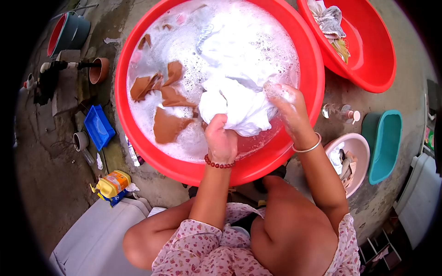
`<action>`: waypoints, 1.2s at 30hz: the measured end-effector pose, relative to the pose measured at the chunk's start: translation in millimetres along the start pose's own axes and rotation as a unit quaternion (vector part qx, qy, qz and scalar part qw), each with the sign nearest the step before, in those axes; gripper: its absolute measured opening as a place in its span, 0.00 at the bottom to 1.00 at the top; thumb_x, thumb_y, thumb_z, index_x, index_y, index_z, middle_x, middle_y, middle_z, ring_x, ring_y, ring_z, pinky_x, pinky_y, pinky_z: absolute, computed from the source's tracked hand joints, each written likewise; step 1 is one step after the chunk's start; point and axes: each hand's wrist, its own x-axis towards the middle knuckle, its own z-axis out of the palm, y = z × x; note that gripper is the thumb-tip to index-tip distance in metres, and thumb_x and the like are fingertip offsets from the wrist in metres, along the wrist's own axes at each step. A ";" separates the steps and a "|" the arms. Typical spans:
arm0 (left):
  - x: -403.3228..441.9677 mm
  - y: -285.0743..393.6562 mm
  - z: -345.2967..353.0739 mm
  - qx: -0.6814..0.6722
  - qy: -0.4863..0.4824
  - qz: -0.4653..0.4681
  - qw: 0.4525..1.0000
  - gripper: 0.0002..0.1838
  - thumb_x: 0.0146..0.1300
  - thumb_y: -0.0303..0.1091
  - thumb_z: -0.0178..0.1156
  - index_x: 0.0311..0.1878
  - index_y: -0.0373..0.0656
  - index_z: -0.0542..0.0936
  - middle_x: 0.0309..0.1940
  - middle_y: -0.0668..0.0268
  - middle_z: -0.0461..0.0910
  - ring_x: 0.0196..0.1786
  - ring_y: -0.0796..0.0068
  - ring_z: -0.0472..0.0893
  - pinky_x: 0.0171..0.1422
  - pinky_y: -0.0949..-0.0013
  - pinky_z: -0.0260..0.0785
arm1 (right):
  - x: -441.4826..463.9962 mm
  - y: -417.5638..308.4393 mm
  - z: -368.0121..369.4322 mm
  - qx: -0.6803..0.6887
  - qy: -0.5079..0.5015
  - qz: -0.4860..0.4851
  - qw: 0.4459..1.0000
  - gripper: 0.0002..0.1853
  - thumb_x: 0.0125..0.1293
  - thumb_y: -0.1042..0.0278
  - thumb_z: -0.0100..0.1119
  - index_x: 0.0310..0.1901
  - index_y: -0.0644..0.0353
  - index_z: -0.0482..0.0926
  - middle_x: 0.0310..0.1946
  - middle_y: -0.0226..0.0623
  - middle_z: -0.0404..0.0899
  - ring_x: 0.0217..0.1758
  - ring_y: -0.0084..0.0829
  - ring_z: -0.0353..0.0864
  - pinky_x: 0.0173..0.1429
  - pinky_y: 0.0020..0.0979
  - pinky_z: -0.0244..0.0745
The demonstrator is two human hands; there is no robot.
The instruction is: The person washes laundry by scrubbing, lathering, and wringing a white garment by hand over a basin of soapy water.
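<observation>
A wet white cloth (237,106) is bunched up above the suds in a large red basin (172,166). My left hand (222,138) is closed on its near edge, thumb on top, with a red bead bracelet at the wrist. At the cloth's right side, my right hand (289,106) grips it with foam on the fingers. Which garment the cloth is, I cannot tell. Brown fabric (169,125) pokes up through the foam on the left, and more white fabric (248,43) lies half under the suds at the back.
To the right are a second red basin (375,55) with cloths in it, a clear pump bottle (340,112), a pink basin (363,146) with clothes and a teal tub (387,152). A blue tray (99,127) and a yellow jug (113,183) stand left.
</observation>
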 end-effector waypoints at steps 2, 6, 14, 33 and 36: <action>1.5 15.1 4.5 0.057 -0.033 0.051 0.997 0.27 0.58 0.27 0.44 0.63 0.33 0.61 0.61 0.59 0.64 0.62 0.64 0.66 0.66 0.64 0.56 | -3.9 -15.2 -10.9 0.026 -0.036 0.021 0.999 0.08 0.55 0.76 0.60 0.37 0.67 0.79 0.32 0.30 0.79 0.33 0.21 0.74 0.40 0.25 0.71; -2.3 45.7 22.1 0.354 -0.042 0.188 0.915 0.27 0.62 0.32 0.47 0.64 0.30 0.60 0.61 0.55 0.64 0.62 0.64 0.66 0.65 0.66 0.55 | -12.7 -71.0 -7.9 -0.043 -0.024 -0.053 0.997 0.11 0.61 0.68 0.58 0.39 0.68 0.76 0.37 0.34 0.77 0.40 0.23 0.74 0.47 0.24 0.68; 0.2 9.3 5.8 -0.105 -0.026 -0.010 0.994 0.35 0.50 0.15 0.45 0.66 0.36 0.60 0.64 0.57 0.61 0.65 0.62 0.62 0.69 0.60 0.55 | -19.1 -18.3 6.6 -0.207 -0.013 -0.021 0.978 0.16 0.52 0.79 0.60 0.44 0.68 0.72 0.39 0.42 0.76 0.42 0.35 0.74 0.47 0.31 0.69; 1.1 -57.7 -35.6 -0.236 -0.024 -0.227 0.944 0.23 0.66 0.48 0.45 0.58 0.45 0.70 0.54 0.62 0.73 0.56 0.64 0.73 0.61 0.57 0.65 | -31.4 14.2 47.7 -0.435 -0.119 -0.307 0.838 0.06 0.46 0.71 0.60 0.21 0.57 0.72 0.18 0.37 0.72 0.22 0.38 0.75 0.23 0.34 0.67; -8.4 -47.2 1.4 -0.161 0.151 -0.233 0.947 0.19 0.66 0.43 0.45 0.56 0.46 0.71 0.53 0.62 0.74 0.56 0.63 0.73 0.61 0.55 0.66 | 2.1 20.0 25.8 -0.419 0.021 -0.128 0.899 0.07 0.49 0.71 0.59 0.29 0.63 0.73 0.23 0.47 0.73 0.28 0.51 0.74 0.32 0.41 0.70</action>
